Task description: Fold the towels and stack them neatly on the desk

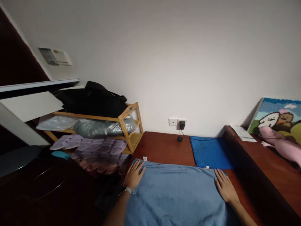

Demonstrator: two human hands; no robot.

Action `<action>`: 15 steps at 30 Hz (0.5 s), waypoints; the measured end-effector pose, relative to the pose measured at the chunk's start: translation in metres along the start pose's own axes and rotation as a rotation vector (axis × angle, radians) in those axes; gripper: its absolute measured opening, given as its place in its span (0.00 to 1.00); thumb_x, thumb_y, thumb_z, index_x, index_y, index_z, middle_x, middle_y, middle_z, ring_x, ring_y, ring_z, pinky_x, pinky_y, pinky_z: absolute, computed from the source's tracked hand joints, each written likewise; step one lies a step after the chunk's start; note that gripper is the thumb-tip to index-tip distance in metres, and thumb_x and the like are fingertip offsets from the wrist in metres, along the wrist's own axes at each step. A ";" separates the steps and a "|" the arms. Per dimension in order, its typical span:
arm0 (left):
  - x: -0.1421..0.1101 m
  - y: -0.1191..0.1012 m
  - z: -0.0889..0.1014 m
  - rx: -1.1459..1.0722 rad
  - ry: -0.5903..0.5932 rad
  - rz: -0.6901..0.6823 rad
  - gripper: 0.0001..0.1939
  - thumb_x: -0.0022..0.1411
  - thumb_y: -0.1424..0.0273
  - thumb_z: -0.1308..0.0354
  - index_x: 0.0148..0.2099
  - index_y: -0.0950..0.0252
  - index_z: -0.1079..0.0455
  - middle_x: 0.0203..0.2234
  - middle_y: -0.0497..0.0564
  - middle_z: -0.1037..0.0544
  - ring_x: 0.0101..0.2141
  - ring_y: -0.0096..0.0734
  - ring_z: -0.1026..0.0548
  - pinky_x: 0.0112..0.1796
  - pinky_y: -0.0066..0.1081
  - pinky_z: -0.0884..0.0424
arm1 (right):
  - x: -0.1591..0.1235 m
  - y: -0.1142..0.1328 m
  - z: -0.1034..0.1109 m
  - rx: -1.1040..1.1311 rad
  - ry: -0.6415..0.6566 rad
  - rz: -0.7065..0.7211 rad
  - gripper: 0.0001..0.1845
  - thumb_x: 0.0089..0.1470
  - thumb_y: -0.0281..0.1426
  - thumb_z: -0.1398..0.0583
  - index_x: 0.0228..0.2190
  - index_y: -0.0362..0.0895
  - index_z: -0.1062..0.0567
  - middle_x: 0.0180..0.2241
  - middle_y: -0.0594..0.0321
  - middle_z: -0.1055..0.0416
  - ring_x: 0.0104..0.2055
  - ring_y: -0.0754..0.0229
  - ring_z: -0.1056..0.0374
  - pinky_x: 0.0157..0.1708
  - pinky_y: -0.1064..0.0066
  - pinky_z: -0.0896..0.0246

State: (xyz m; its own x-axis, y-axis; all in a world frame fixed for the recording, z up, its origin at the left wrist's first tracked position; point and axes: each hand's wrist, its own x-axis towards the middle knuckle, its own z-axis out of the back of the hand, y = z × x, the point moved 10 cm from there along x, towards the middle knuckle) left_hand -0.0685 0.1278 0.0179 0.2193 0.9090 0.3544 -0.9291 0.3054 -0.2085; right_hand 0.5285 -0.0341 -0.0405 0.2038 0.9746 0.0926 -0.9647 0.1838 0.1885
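Observation:
A grey-blue towel (176, 191) lies spread over the reddish-brown wooden surface (164, 146), with a few wrinkles toward the bottom of the view. My left hand (134, 174) rests flat on its far left corner, fingers stretched out; a band circles that wrist. On the far right corner lies my right hand (226, 185), also flat with fingers extended. Small white tags stick out at the towel's far edge. Beyond it, a folded bright blue cloth (210, 150) lies on the wood at the right.
At the left stands a wooden shoe rack (130, 125) with purple slippers (94, 146) and a black bag (94, 100) on top. A black plug (182, 125) sits in the wall outlet, its cable trailing right. The raised ledge (263, 157) holds a pink plush toy (282, 146).

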 end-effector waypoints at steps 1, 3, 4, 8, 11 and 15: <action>0.000 0.000 0.000 0.008 0.007 0.003 0.25 0.71 0.55 0.50 0.65 0.55 0.30 0.65 0.54 0.30 0.65 0.44 0.32 0.63 0.48 0.36 | 0.000 -0.002 -0.002 -0.029 0.000 -0.027 0.41 0.66 0.49 0.63 0.70 0.41 0.45 0.72 0.58 0.50 0.75 0.51 0.60 0.73 0.51 0.63; 0.001 0.000 -0.002 0.022 0.019 0.004 0.25 0.71 0.55 0.50 0.65 0.54 0.31 0.66 0.53 0.30 0.65 0.44 0.33 0.64 0.48 0.36 | -0.002 -0.008 -0.005 -0.078 -0.002 -0.092 0.41 0.65 0.50 0.64 0.71 0.41 0.48 0.73 0.57 0.52 0.75 0.50 0.60 0.72 0.51 0.64; 0.001 0.000 -0.002 0.027 0.022 0.004 0.25 0.71 0.55 0.50 0.65 0.53 0.31 0.66 0.53 0.30 0.65 0.43 0.33 0.64 0.48 0.36 | -0.004 -0.012 -0.005 -0.093 -0.001 -0.127 0.42 0.65 0.50 0.64 0.71 0.42 0.49 0.73 0.57 0.53 0.75 0.50 0.60 0.72 0.51 0.64; 0.001 0.000 -0.004 0.025 0.032 0.005 0.24 0.72 0.55 0.50 0.65 0.54 0.31 0.66 0.53 0.30 0.65 0.43 0.34 0.64 0.48 0.37 | -0.010 -0.016 -0.006 -0.141 0.020 -0.218 0.42 0.65 0.49 0.65 0.72 0.41 0.53 0.74 0.56 0.55 0.75 0.50 0.59 0.71 0.50 0.62; 0.000 -0.002 -0.001 0.014 0.030 0.000 0.24 0.72 0.56 0.50 0.65 0.54 0.31 0.65 0.53 0.30 0.65 0.43 0.33 0.64 0.48 0.37 | -0.010 -0.014 -0.001 -0.201 0.057 -0.247 0.41 0.65 0.47 0.63 0.72 0.41 0.53 0.74 0.56 0.55 0.75 0.50 0.58 0.71 0.51 0.59; -0.001 -0.006 0.004 -0.003 0.024 -0.005 0.24 0.72 0.57 0.50 0.65 0.56 0.30 0.65 0.55 0.30 0.65 0.45 0.33 0.64 0.50 0.37 | -0.002 -0.006 0.015 -0.303 0.139 -0.268 0.38 0.65 0.42 0.59 0.70 0.39 0.46 0.72 0.53 0.49 0.72 0.46 0.50 0.68 0.47 0.53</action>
State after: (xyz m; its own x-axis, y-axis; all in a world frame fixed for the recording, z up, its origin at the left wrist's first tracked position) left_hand -0.0643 0.1236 0.0227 0.2313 0.9139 0.3336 -0.9271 0.3110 -0.2091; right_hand 0.5365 -0.0393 -0.0276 0.4494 0.8915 -0.0571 -0.8903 0.4418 -0.1101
